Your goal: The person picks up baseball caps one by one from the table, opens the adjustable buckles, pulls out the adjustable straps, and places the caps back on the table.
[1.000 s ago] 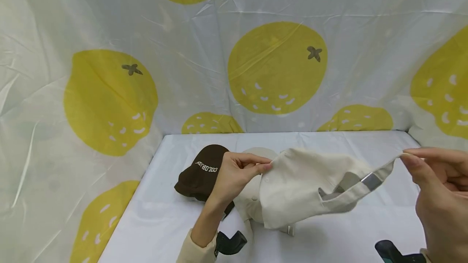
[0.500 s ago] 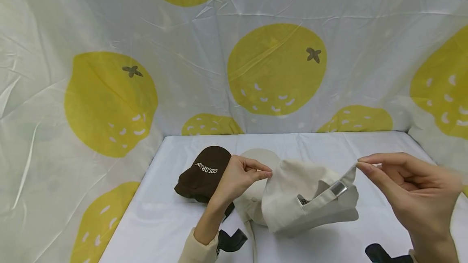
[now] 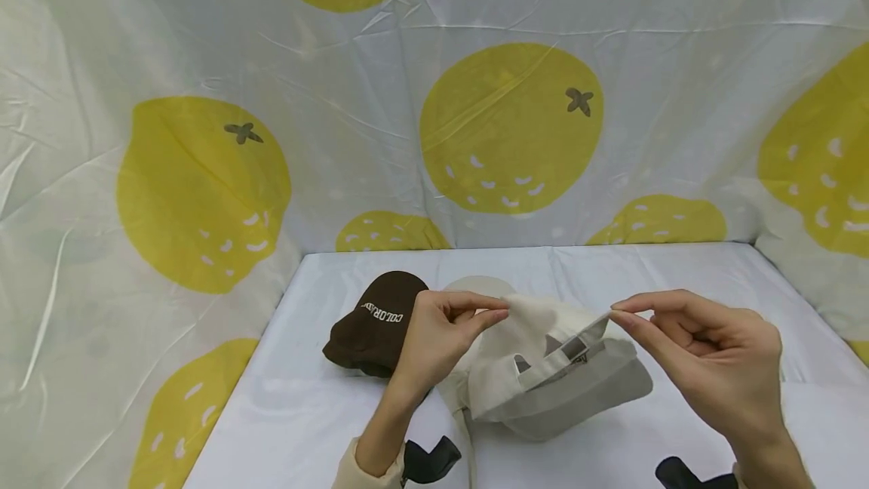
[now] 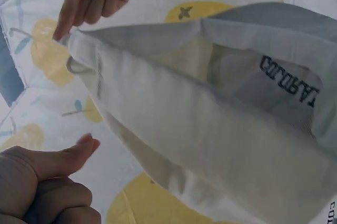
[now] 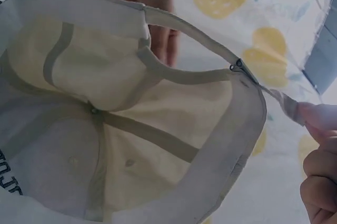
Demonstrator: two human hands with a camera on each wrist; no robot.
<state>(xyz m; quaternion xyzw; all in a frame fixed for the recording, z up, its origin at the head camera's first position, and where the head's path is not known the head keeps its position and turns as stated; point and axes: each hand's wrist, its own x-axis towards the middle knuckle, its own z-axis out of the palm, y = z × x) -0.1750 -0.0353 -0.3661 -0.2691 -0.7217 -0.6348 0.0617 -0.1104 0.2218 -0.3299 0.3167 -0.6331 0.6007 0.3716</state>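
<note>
My right hand (image 3: 706, 357) pinches the strap end of a cream baseball cap (image 3: 550, 368) between thumb and forefinger. The cap is tilted, its back opening and metal buckle (image 5: 241, 69) showing; inside lies dark stitching (image 4: 288, 81). My left hand (image 3: 448, 334) is at the cap's left side, thumb and forefinger together. In the head view its fingertips overlap the cap, but the left wrist view shows a gap between thumb (image 4: 73, 155) and cap, with nothing seen in its grip. Behind the left hand sits a dark brown cap (image 3: 380, 323) with white lettering.
Another pale cap (image 3: 478, 285) lies partly hidden behind the cream one, and a thin strip (image 3: 470, 447) hangs below it. Everything is over a white-covered table (image 3: 271, 406). A lemon-print cloth (image 3: 353, 119) walls the back and sides.
My right hand has moved left, carrying the strap toward my left hand. The cap has shifted left and folded, so its back opening and underside show more. My left hand has hardly moved.
</note>
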